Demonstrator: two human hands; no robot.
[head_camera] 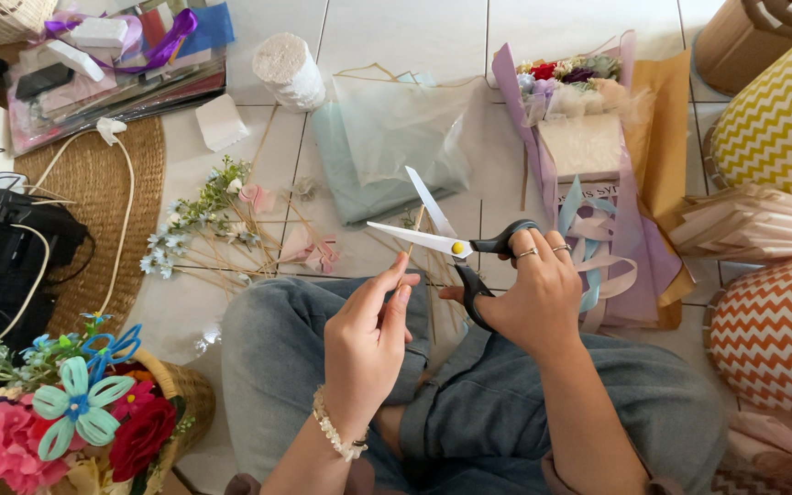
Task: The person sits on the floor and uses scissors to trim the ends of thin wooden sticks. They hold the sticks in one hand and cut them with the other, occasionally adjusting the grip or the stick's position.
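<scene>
The person sat cross-legged on the tiled floor (396, 27) in grey trousers. The right hand (533, 298) was closed around the black handles of a pair of scissors (456, 246), fingers through the loops, with the silver blades spread open and pointing up and to the left. The left hand (368, 339), wearing a beaded bracelet at the wrist, pinched a thin wooden stick (412, 240) between thumb and fingertips; the stick rose from the fingers into the gap between the open blades, just beside the yellow pivot. Whether a blade actually touched the stick could not be told.

On the floor beyond the knees lay a loose scatter of artificial flower stems (203, 229) with small blue and white blooms, and near them a sheet of pale green wrapping paper (387, 147). A white foam cylinder (288, 69) stood toward the far edge of the floor. Farther right lay a wrapped bouquet (579, 110) in lilac and tan paper with ribbons trailing below it. At the near left corner sat a woven basket (190, 394) full of bright fabric flowers, and a round woven mat (93, 192) lay behind it.
</scene>
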